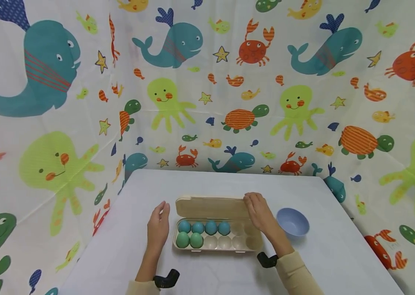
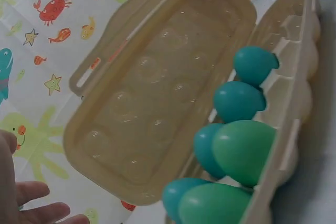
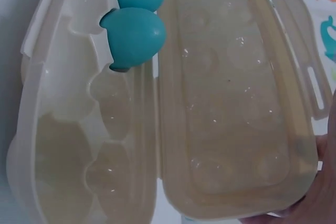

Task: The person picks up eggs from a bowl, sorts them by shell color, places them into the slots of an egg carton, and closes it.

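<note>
An egg carton (image 1: 224,244) lies with its translucent lid (image 1: 211,208) raised at the back. Several blue eggs (image 1: 210,227) fill the back row from the left, and two green eggs (image 1: 196,240) occupy the front row's left end. The right-hand cups of both rows hold nothing. My right hand (image 1: 260,213) grips the lid's right end, its fingers (image 3: 317,182) wrapping the corner in the right wrist view. Left of the carton, my left hand (image 1: 158,229) is held apart from it; loosely spread fingers (image 2: 44,211) show in the left wrist view.
A blue bowl (image 1: 293,222) stands on the white table (image 1: 211,272), right of the carton and close behind my right forearm. A curtain (image 1: 207,94) printed with sea animals hangs behind the table and along both sides.
</note>
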### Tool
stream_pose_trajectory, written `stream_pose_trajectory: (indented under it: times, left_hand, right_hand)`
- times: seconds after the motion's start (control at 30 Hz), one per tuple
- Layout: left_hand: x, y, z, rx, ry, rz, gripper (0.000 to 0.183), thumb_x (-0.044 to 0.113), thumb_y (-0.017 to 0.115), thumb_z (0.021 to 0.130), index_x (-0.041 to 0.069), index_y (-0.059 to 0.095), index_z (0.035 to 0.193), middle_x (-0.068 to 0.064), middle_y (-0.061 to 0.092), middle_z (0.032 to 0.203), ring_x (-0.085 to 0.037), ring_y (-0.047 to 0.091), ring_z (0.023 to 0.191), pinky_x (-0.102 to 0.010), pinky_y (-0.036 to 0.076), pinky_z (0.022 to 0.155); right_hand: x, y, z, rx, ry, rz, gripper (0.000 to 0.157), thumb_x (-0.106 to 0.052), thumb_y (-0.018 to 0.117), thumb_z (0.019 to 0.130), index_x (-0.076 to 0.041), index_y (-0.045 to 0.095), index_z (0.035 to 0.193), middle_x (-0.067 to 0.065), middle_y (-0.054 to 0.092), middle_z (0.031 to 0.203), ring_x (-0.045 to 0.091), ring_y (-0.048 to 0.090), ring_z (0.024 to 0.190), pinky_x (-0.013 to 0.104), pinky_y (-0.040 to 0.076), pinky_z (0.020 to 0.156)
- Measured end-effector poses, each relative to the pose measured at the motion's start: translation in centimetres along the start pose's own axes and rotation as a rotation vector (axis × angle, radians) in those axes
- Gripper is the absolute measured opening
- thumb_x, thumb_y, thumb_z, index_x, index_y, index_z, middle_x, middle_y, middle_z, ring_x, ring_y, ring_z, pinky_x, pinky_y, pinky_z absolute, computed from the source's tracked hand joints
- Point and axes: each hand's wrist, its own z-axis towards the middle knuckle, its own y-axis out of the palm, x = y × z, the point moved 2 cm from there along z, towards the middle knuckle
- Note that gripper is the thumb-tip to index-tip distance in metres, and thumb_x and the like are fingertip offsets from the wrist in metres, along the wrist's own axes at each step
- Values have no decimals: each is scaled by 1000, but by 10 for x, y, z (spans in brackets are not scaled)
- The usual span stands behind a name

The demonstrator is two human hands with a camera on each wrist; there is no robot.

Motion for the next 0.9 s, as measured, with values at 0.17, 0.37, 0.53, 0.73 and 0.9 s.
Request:
stream_pose_trajectory:
  times: [0.17, 0.37, 0.53, 0.73, 0.9]
  left_hand:
    - [31, -2, 25, -133, 33, 82, 73, 61, 30, 104, 7, 41, 152, -16, 41, 158, -38, 37, 146, -56, 30, 121]
    - [46, 12, 34, -295, 28, 177, 84, 71, 28, 99, 8, 38, 154, -17, 38, 159, -40, 30, 149, -60, 26, 121]
    - [45, 22, 26, -325, 69, 191, 83, 69, 32, 100, 4, 40, 152, -21, 42, 156, -42, 36, 146, -59, 30, 120]
    - [43, 19, 17, -328, 104, 213, 79, 64, 36, 102, 1, 44, 149, -23, 46, 152, -43, 39, 143, -60, 33, 118]
    - [41, 16, 7, -340, 135, 241, 76, 61, 40, 102, 0, 49, 145, -25, 49, 149, -45, 42, 140, -62, 36, 115]
  right_hand:
    - [-1, 0, -4, 28, -30, -4, 42, -31, 37, 110, 1, 60, 124, 26, 56, 133, 45, 49, 128, 59, 40, 109]
    - [-3, -1, -9, 54, -61, 11, 38, -27, 40, 109, 2, 61, 121, 26, 58, 129, 45, 51, 125, 58, 42, 107]
    - [-3, 1, -13, 48, -51, 14, 39, -29, 40, 109, 2, 61, 122, 25, 57, 131, 44, 50, 127, 58, 42, 108]
    - [-6, 0, -23, 40, -48, 4, 41, -32, 39, 109, 1, 61, 123, 23, 59, 130, 42, 51, 126, 57, 44, 107]
    - [-7, -2, -34, 18, -38, -10, 41, -32, 39, 110, -2, 63, 121, 19, 61, 130, 40, 52, 126, 55, 44, 107]
